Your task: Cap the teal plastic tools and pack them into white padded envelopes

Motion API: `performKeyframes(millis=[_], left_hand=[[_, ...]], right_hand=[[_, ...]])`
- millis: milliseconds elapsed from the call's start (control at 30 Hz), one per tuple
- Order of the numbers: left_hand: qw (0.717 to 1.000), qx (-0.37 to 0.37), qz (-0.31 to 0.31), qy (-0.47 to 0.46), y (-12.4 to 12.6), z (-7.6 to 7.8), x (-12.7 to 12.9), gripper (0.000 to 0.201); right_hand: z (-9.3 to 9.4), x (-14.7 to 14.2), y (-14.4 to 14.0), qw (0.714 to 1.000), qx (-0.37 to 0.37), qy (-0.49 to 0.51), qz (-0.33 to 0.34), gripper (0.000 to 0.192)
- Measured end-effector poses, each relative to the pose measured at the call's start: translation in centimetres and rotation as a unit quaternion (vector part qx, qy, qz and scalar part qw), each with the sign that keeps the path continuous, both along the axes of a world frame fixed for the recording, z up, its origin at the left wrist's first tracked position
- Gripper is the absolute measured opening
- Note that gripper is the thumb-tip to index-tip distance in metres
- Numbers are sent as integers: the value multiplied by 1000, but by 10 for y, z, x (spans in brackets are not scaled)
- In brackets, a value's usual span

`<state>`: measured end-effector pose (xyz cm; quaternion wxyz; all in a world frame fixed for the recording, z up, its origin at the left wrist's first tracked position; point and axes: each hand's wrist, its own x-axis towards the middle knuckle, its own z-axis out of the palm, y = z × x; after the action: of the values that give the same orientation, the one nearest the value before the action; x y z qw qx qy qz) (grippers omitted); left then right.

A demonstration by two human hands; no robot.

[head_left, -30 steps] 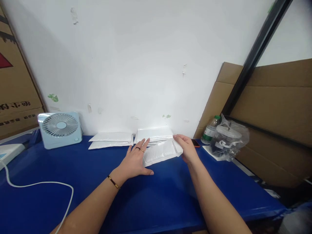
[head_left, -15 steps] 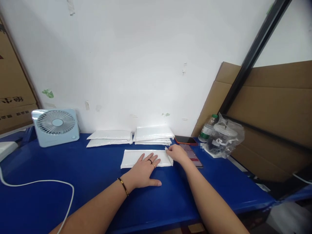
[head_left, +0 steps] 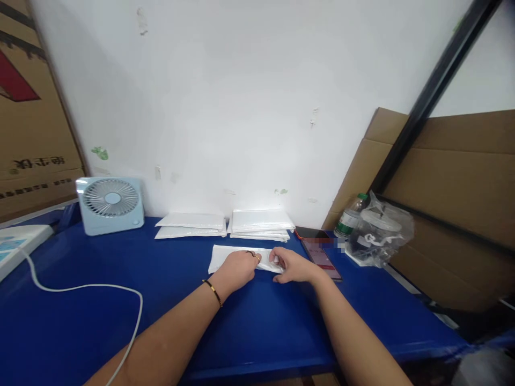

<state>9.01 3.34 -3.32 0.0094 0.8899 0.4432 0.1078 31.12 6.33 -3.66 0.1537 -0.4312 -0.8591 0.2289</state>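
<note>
Both hands rest on one white padded envelope (head_left: pixel 225 257) that lies flat on the blue table (head_left: pixel 257 321), just in front of the right-hand stack of envelopes (head_left: pixel 260 222). I see my left hand (head_left: pixel 237 267) curled knuckles-up over the envelope's middle, fingers bent and close together, pressing down rather than gripping. My right hand (head_left: pixel 292 265) sits at the envelope's right end, fingers (head_left: pixel 277 257) narrowed and pinching its edge. A second stack of envelopes (head_left: pixel 191 224) lies left of the first. Right of the envelope a phone (head_left: pixel 322 257) lies face up, and beyond it stand a bottle (head_left: pixel 349 217) and a bagged cup (head_left: pixel 378 230). Far left of the envelope stands a small fan (head_left: pixel 110 205), with a white cable (head_left: pixel 80 289) trailing nearer me.
</note>
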Motion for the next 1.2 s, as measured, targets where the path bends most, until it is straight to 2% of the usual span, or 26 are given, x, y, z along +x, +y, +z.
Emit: performKeyframes(millis=[67, 133, 200, 300, 400, 467, 500, 567, 633, 700, 767, 800, 900, 967, 1033, 1100, 1200], left_hand=[[999, 7, 40, 5, -1, 8, -8, 31], [996, 26, 88, 6, -2, 19, -22, 30], [989, 55, 137, 4, -1, 31, -40, 30], [966, 128, 222, -35, 1, 50, -67, 32], [905, 228, 336, -123, 5, 59, -90, 42], [864, 255, 402, -166, 10, 53, -103, 49], [853, 248, 424, -176, 14, 47, -108, 51], [856, 195, 443, -183, 25, 30, -116, 53], [879, 130, 423, -175, 37, 10, -122, 55], [906, 62, 390, -153, 48, -8, -125, 56], [923, 9, 362, -128, 57, -21, -125, 58], [927, -6, 355, -119, 60, -25, -125, 61], [930, -16, 350, -110, 67, -33, -124, 68], [931, -14, 349, -108, 70, -36, -123, 70], [930, -11, 351, -104, 71, -37, -122, 71], [929, -11, 354, -104, 71, -37, -122, 73], [929, -13, 353, -107, 70, -36, -121, 77]], right_hand=[[4, -4, -5, 998, 53, 30, 0, 25], [9, -15, -7, 993, 74, 94, -19, 9], [15, -33, -5, 981, 40, 184, -46, 16], [26, -73, 13, 945, -53, 316, -62, 24], [35, -125, 48, 902, -134, 403, -76, 23], [37, -159, 75, 900, -162, 388, -113, 19], [36, -174, 88, 902, -166, 379, -122, 18], [32, -198, 111, 911, -162, 350, -148, 20], [28, -209, 127, 922, -142, 312, -181, 19], [28, -202, 137, 932, -108, 272, -214, 15], [34, -176, 142, 939, -59, 233, -245, 7], [38, -156, 143, 940, -30, 217, -261, 5], [51, -84, 141, 927, 38, 169, -333, 24], [53, -39, 138, 906, 56, 136, -396, 30], [48, -9, 136, 893, 46, 109, -434, 31], [41, 5, 136, 893, 37, 96, -438, 27], [33, 5, 136, 898, 59, 102, -423, 20]])
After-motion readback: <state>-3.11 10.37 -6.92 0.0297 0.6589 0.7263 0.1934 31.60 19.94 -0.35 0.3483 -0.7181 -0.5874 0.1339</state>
